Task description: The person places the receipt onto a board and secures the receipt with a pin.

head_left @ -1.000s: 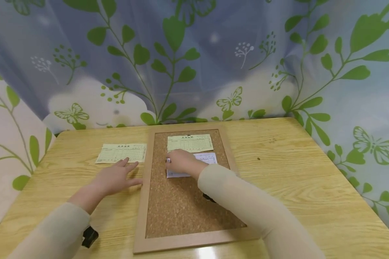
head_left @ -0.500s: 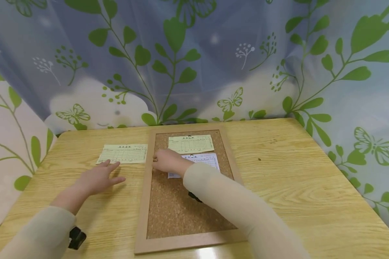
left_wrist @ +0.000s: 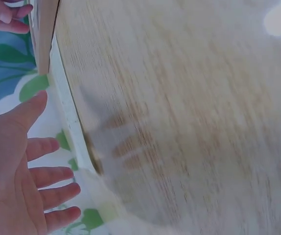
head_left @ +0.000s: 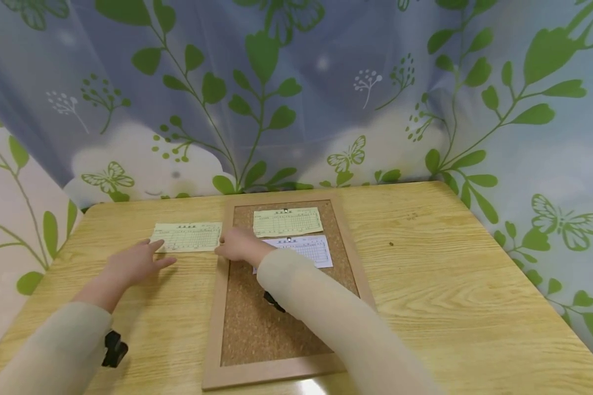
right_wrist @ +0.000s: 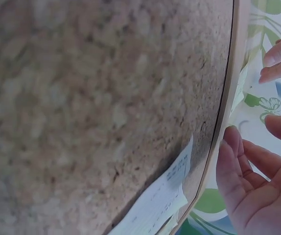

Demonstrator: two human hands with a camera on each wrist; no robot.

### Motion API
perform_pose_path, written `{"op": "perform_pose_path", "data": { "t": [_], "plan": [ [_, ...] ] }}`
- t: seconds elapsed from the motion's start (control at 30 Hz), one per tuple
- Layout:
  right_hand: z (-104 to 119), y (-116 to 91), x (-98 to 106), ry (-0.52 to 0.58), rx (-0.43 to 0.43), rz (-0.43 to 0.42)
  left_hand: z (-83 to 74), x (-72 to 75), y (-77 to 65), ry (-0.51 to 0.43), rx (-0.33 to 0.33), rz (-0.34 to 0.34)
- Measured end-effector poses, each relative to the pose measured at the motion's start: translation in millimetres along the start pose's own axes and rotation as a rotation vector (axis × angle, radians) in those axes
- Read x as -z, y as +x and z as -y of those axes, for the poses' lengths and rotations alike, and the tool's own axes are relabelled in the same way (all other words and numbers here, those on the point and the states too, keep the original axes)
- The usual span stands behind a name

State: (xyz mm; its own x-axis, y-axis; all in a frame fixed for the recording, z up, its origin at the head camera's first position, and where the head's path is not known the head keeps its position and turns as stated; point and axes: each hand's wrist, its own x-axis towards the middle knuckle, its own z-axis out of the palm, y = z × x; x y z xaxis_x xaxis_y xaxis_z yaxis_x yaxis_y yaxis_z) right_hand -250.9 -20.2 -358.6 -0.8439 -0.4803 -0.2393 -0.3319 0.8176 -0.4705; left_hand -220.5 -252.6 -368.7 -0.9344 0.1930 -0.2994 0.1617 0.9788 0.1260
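On the table to the left of the corkboard (head_left: 272, 323) lies a pale yellow printed form slip (head_left: 190, 238). My left hand (head_left: 133, 265) hovers by its lower left corner, fingers spread and straight, as the left wrist view also shows. My right hand (head_left: 239, 245) reaches over the board's left frame edge, fingertips right at the slip's right end. In the right wrist view, its fingers (right_wrist: 229, 169) are loosely bent with the thumb apart and nothing between them. Two slips are pinned to the cork: a yellow one (head_left: 287, 222) on top and a bluish-white one (head_left: 316, 250) below, partly hidden by my right arm.
The board's wooden frame (head_left: 272, 374) surrounds the cork on a light wooden table (head_left: 454, 285). A curtain (head_left: 316, 99) with green leaves and butterflies hangs behind the table and along its sides.
My right hand has moved left from the bluish-white slip, across the board's frame, to the end of the loose yellow slip. My left hand has shifted left, away from the board.
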Motion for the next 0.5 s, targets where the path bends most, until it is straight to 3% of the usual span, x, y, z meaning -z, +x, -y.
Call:
{"op": "perform_pose_path", "data": {
  "t": [0.23, 0.5],
  "plan": [
    [-0.4, 7.8, -3.2, 0.032, -0.031, 0.010, 6.3, -0.6, 8.8, -0.008, 0.049, 0.000],
    [4.1, 13.5, -3.2, -0.035, -0.076, 0.050, 16.7, -3.7, 25.7, 0.007, 0.164, 0.006]
  ]
}}
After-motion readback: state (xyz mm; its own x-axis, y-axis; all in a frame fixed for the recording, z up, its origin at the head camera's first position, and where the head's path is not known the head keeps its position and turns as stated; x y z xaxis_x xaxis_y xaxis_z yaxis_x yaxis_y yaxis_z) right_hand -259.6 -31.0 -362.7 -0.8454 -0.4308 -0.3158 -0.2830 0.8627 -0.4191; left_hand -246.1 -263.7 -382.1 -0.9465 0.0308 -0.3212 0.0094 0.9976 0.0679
